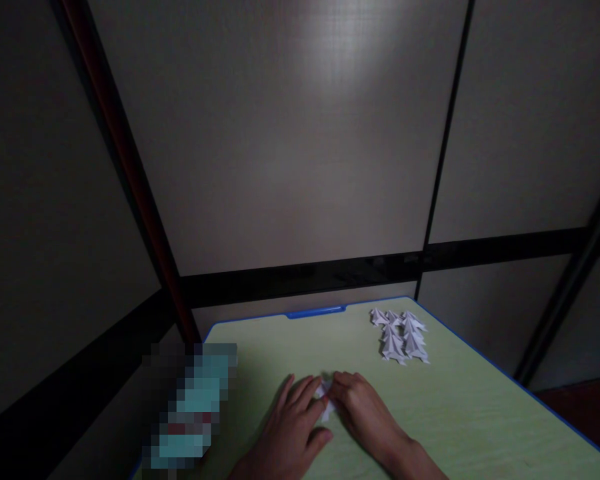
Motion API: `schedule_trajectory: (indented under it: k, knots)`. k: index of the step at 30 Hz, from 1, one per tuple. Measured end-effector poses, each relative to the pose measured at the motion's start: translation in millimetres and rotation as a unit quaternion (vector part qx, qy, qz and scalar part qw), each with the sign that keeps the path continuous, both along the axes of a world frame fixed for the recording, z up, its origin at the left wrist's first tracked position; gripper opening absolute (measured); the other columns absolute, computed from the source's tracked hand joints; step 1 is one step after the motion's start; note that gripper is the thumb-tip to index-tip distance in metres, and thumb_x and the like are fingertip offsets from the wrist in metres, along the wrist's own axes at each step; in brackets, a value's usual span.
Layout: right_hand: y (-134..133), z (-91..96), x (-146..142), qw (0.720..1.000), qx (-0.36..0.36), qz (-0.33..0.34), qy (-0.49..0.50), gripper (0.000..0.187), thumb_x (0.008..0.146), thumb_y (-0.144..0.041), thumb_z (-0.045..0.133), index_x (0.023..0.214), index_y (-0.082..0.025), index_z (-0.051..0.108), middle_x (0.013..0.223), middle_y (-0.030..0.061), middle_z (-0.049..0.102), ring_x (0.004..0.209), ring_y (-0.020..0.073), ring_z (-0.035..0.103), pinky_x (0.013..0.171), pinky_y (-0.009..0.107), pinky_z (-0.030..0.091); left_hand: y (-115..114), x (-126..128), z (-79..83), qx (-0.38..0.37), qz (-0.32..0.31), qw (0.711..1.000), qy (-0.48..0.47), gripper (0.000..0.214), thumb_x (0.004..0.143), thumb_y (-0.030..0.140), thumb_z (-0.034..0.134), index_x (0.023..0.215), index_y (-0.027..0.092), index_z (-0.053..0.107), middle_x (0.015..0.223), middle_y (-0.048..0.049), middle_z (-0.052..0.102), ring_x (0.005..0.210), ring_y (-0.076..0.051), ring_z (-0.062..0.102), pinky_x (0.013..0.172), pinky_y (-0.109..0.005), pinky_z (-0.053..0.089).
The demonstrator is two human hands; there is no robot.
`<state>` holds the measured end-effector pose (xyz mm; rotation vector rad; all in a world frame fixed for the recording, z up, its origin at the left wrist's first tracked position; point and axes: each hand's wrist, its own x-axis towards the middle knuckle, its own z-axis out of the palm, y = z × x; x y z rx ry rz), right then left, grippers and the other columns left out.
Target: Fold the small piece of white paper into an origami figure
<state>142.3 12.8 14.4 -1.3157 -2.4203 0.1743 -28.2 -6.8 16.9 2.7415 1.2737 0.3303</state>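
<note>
Pale green blue-edged table (290, 340): left hand (293, 427) and right hand (367, 413) pinch a small creased white paper piece (327, 395) near 6 folded white paper figures (401, 337).

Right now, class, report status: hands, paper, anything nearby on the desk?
Left hand and right hand both pressing the small white folded paper. Finished white folded paper figures clustered far right on the green desk. Nothing between.
</note>
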Motion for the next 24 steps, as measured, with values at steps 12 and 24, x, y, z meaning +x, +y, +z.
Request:
schedule_trajectory:
  k: [12, 24]
  knots:
    - [-2.4, 6.9, 8.9, 0.999, -0.009, 0.012, -0.04, 0.024, 0.081, -0.005, 0.042, 0.077, -0.014, 0.063, 0.079, 0.0071, 0.061, 0.07, 0.0169, 0.056, 0.063, 0.024, 0.038, -1.9, 0.1, 1.9, -0.004, -0.001, 1.0, -0.001, 0.043, 0.083, 0.031, 0.055, 0.124, 0.024, 0.045, 0.137, -0.0065, 0.038, 0.126, -0.024, 0.031, 0.105, -0.047, 0.019]
    - [-2.0, 3.9, 13.0, 0.999, -0.014, 0.02, -0.03, 0.024, 0.079, -0.004, 0.044, 0.076, -0.016, 0.065, 0.078, 0.0047, 0.061, 0.071, 0.0154, 0.057, 0.064, 0.023, 0.039, -4.0, -2.5, 4.8, -0.036, -0.017, 0.999, 0.002, 0.052, 0.082, 0.021, 0.056, 0.13, 0.024, 0.035, 0.142, -0.0056, 0.029, 0.13, -0.021, 0.022, 0.106, -0.042, 0.021]
